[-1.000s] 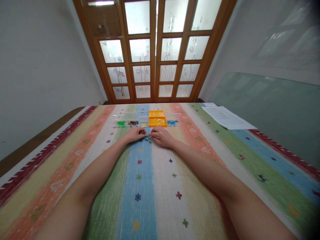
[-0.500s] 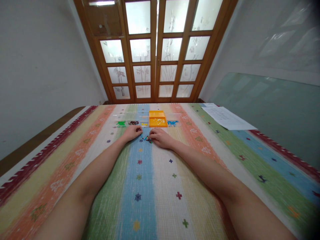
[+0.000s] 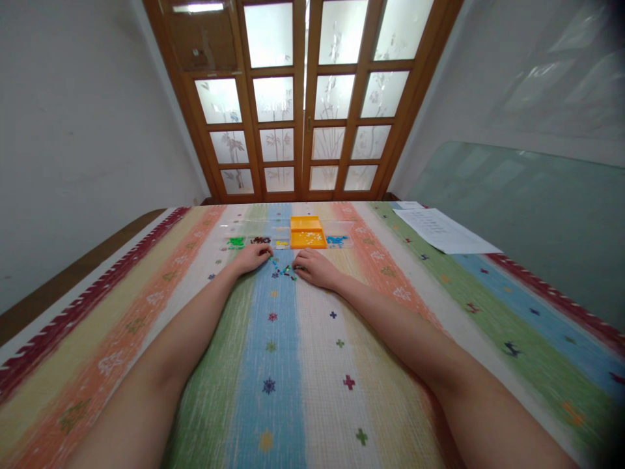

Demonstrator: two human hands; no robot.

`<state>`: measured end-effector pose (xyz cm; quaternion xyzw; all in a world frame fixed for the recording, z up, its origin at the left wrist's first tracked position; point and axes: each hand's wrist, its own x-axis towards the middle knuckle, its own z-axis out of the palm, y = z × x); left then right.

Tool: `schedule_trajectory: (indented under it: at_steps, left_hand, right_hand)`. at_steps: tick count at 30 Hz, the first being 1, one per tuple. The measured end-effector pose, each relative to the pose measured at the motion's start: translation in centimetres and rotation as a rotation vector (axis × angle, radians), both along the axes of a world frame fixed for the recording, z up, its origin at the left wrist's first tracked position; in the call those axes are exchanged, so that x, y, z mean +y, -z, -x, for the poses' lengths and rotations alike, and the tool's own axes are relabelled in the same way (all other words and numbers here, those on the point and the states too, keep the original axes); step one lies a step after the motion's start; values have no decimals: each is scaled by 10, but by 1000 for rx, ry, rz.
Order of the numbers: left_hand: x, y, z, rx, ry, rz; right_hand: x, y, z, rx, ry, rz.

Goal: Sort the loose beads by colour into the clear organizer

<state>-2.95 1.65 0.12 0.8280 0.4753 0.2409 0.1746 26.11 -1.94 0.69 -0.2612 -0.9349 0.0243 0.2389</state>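
Note:
Both my arms stretch forward over a striped tablecloth [image 3: 273, 365]. My left hand [image 3: 252, 257] rests on the cloth with its fingers curled, just left of a small scatter of coloured beads [image 3: 284, 270]. My right hand [image 3: 312, 266] lies to the right of the beads, fingers bent and pinched at the edge of the scatter; whatever is between them is too small to see. Behind the hands stands an orange tray [image 3: 306, 232] with small pale pieces, inside a row of clear compartments [image 3: 258, 241] with green, dark, yellow and blue beads.
A white sheet of paper [image 3: 442, 229] lies at the far right of the table. A glass pane [image 3: 527, 202] leans on the right wall. Wooden doors with frosted glass [image 3: 303, 98] stand behind the table. The table's left edge [image 3: 73, 273] shows bare wood.
My two hands were touching over the beads; they have drawn apart, the left moving left and slightly away, and the bead scatter now shows between them.

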Motion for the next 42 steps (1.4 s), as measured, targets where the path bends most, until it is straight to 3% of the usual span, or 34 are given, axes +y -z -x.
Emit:
schedule_trajectory:
  at_steps: [3, 8, 16, 26, 32, 36, 39, 42]
  left_hand:
    - [-1, -4, 5, -22, 67, 63]
    - [-6, -8, 3, -40, 70, 88]
    - [0, -2, 7, -219, 53, 108]
    - [18, 4, 18, -672, -259, 20]
    - [26, 12, 44, -621, -624, -234]
    - [27, 13, 58, -580, -840, -301]
    - [27, 13, 59, -581, -909, -297]
    - [25, 11, 54, -575, -858, -282]
  right_hand:
    - [1, 2, 0, 4, 1, 11]
    - [1, 2, 0, 20, 6, 27]
    - [2, 3, -1, 25, 98, 17]
    - [3, 3, -3, 14, 131, 39]
    - [3, 2, -2, 10, 138, 56]
    - [6, 4, -1, 61, 180, 89]
    - [11, 5, -5, 163, 282, 156]
    - [20, 2, -15, 294, 436, 205]
